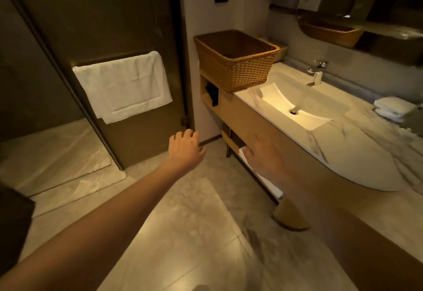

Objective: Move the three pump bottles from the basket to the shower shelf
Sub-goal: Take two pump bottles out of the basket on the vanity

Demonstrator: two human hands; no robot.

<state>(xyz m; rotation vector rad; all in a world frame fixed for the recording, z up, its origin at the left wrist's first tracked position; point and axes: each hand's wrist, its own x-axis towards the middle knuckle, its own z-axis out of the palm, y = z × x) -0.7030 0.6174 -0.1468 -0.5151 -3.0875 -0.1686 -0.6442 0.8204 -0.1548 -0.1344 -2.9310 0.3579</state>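
The right hand (263, 153) is smeared by motion blur, so its edges are hard to trace; it looks spread flat and empty in front of the vanity (258, 128). The left hand (186, 147) shows more clearly, fingers loosely curled, holding nothing, raised over the floor near the dark door (114, 16) with a white towel (123, 84) draped on its rail. The wicker basket (233, 71) stands at the far end of the counter, just beside the sink (295, 100). What I can see of its inside is bare; no pump bottles show, and the near wall hides the bottom. Folded towels (393, 108) lie by the right edge.
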